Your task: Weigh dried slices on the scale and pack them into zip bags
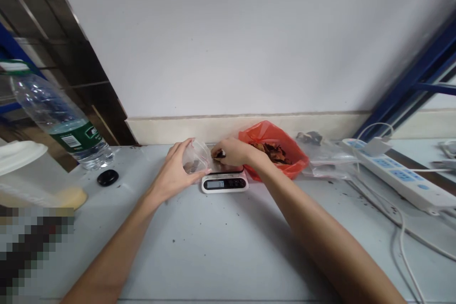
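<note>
On the counter (199, 256), think of the white scale (225, 186) as the middle of a clock. At nine o'clock, the left hand (174, 173) is curved wide around a clear bag (200, 154), thumb near and fingers far, likely so the bag's top is open. At twelve o'clock, the right hand (231, 151) is narrow and seems to pinch a dry brown bit (218, 156) by the bag. I cannot tell if the clear bag rests on the scale, because the hands hide that spot. The scale's screen faces the person, maybe so it is easy to read. At two o'clock, a red bag (298, 157) sits spread open with brown pieces (273, 153) inside, probably near so the right hand can reach them. At ten o'clock, a big bottle (76, 137) stands well apart, perhaps to leave room.
</note>
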Tool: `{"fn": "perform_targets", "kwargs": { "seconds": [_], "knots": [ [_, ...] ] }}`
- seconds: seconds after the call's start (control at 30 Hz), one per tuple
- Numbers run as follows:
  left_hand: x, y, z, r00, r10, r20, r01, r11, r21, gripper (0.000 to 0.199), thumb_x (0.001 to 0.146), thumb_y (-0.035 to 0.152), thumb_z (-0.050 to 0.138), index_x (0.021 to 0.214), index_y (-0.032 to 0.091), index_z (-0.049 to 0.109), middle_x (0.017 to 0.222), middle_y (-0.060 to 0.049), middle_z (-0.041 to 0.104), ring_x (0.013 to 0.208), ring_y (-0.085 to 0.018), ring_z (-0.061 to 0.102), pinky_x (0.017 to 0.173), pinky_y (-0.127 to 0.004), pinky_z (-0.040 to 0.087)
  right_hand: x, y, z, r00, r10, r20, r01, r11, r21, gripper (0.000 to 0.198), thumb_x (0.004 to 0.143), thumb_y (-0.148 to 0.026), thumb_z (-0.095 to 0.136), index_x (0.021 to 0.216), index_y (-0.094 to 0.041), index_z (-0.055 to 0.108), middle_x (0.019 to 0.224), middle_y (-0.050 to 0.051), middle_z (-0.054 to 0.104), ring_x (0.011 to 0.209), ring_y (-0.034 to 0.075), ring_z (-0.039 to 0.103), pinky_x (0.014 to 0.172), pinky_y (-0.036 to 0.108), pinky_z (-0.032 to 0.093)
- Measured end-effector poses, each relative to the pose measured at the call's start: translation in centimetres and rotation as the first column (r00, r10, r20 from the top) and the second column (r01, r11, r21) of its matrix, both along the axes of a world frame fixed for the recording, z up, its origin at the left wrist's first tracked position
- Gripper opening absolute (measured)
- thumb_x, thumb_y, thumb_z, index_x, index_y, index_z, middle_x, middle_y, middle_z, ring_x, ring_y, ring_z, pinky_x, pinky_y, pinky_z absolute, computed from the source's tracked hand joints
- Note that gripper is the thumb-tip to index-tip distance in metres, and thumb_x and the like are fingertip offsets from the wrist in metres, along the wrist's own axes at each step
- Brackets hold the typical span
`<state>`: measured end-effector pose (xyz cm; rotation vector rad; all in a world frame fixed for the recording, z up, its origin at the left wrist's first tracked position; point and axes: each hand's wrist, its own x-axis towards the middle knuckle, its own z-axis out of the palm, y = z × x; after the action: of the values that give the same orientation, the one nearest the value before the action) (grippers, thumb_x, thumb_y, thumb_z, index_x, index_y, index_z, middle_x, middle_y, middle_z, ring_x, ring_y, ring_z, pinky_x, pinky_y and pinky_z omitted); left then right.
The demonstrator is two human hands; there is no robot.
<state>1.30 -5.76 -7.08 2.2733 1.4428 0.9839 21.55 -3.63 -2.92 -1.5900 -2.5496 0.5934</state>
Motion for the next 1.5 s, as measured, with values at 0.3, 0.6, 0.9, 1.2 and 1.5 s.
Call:
{"fn": "perform_targets", "kwargs": {
  "seconds": [0.3, 0.6, 0.9, 1.2, 1.5],
  "knots": [
    [0.2, -0.3, -0.2, 0.997, -0.005, -0.080, 0.000, 0.998, -0.057, 0.080, 0.073, 0.051, 0.075, 0.143, 0.025, 0.046, 0.140, -0.011, 0.056, 0.137, -0.034, 0.048, 0.111, -0.049, 0.044, 2.4, -0.1, 1.7, 0.973, 0.007, -0.230, -0.004, 1.000, 0.013, 0.036, 0.073, 0.000, 0.063, 0.098, -0.019, 0.080, 0.109, 0.006, 0.079, 0.096, 0.018, 0.071, 0.082, 0.024, 0.052],
    [0.8, -0.6, 0.0, 0.996, -0.078, -0.043, 0.074, 0.993, -0.094, 0.085, 0.069, 0.052, 0.080, 0.143, 0.023, 0.048, 0.140, -0.012, 0.056, 0.135, -0.034, 0.051, 0.112, -0.048, 0.043, 1.4, -2.1, 3.7, 0.934, 0.273, -0.232, -0.262, 0.962, 0.076, 0.038, 0.077, -0.002, 0.062, 0.103, -0.023, 0.078, 0.108, 0.001, 0.078, 0.093, 0.016, 0.070, 0.082, 0.027, 0.053],
    [-0.6, -1.0, 2.1, 0.920, -0.247, 0.305, 0.275, 0.960, -0.051, 0.073, 0.076, 0.055, 0.073, 0.139, 0.023, 0.057, 0.126, -0.013, 0.066, 0.122, -0.034, 0.061, 0.103, -0.051, 0.051, 2.2, -2.6, 4.2, 0.876, 0.320, -0.361, -0.200, 0.922, 0.331, 0.037, 0.081, -0.004, 0.061, 0.111, -0.023, 0.073, 0.143, 0.010, 0.061, 0.130, 0.025, 0.057, 0.103, 0.041, 0.047],
    [0.2, -0.9, 2.1, 0.734, -0.127, 0.667, 0.293, 0.945, -0.142, 0.050, 0.070, 0.066, 0.079, 0.085, 0.018, 0.080, 0.086, -0.010, 0.079, 0.087, -0.029, 0.074, 0.080, -0.044, 0.063, 2.2, -3.8, 5.4, 0.820, 0.257, -0.511, -0.143, 0.957, 0.252, 0.013, 0.087, -0.027, 0.066, 0.077, -0.019, 0.067, 0.121, 0.011, 0.070, 0.114, 0.024, 0.065, 0.089, 0.036, 0.054],
    [0.5, -1.0, 2.2, 0.793, -0.133, 0.595, 0.225, 0.971, -0.083, 0.026, 0.071, 0.045, 0.082, 0.073, 0.019, 0.075, 0.069, -0.004, 0.074, 0.062, -0.020, 0.069, 0.064, -0.034, 0.062, 3.3, -3.3, 5.6, 0.845, 0.180, -0.504, -0.139, 0.983, 0.119, 0.007, 0.081, -0.022, 0.066, 0.077, -0.017, 0.067, 0.080, 0.004, 0.073, 0.077, 0.017, 0.070, 0.069, 0.029, 0.053]
  ]
}}
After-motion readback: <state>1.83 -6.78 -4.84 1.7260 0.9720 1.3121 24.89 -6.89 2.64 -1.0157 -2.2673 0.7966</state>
